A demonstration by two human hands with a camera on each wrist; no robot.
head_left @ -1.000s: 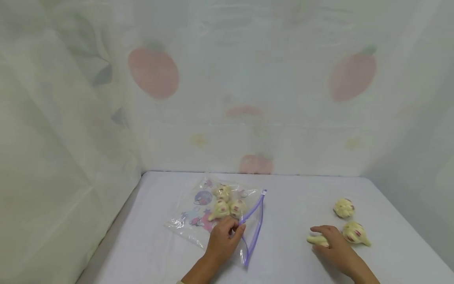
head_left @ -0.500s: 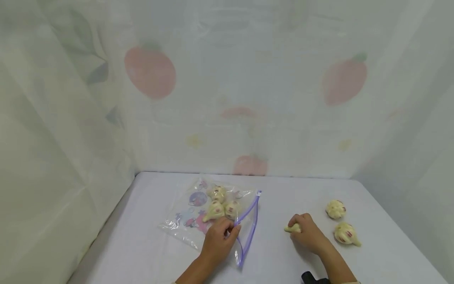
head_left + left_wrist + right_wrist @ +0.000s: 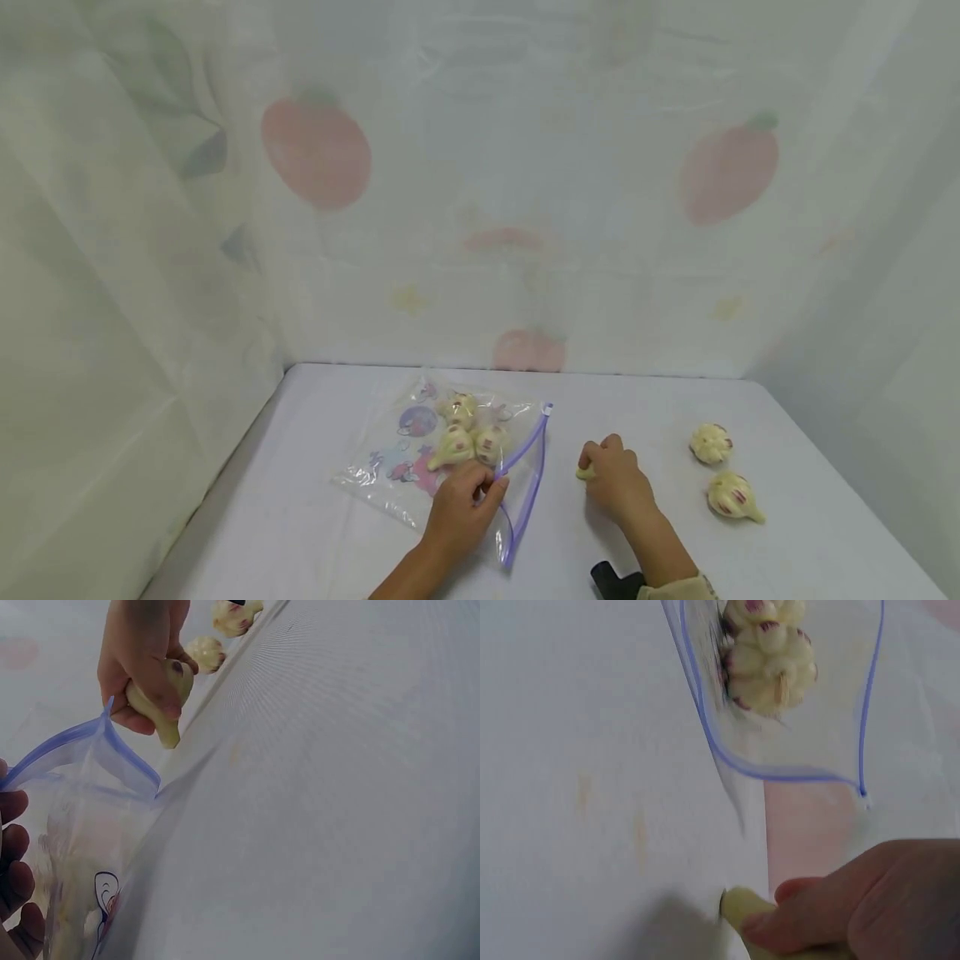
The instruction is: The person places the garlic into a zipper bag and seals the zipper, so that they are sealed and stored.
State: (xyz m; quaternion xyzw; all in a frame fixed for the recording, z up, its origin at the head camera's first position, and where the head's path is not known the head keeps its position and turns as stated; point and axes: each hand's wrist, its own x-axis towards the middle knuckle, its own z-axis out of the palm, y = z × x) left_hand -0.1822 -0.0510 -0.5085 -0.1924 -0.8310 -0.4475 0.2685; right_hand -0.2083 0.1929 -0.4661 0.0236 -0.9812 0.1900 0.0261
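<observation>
A clear zip bag point(image 3: 371, 479) with cartoon prints and a purple zip edge lies on the table, its mouth facing right and parted. Inside it are 3 garlic bulbs point(image 3: 452, 447), also seen through the mouth in the right wrist view. My left hand point(image 3: 459, 510) pinches the bag's upper layer by the zip. Just right of the mouth, my right hand point(image 3: 618, 485) grips another garlic bulb point(image 3: 169, 727) by its body, with the stem end sticking out past the fingers. The hand hides most of that bulb in the head view.
Two loose garlic bulbs lie at the right of the white table point(image 3: 825, 550): a rounder one point(image 3: 710, 443) behind and a stemmed one point(image 3: 735, 497) in front. A black device point(image 3: 617, 581) sits by my right wrist. Printed curtains point(image 3: 600, 208) stand behind and at both sides.
My right hand has closed round the garlic bulb in front and carried it left towards the bag's mouth. My left hand keeps its hold on the bag. The view has shifted slightly.
</observation>
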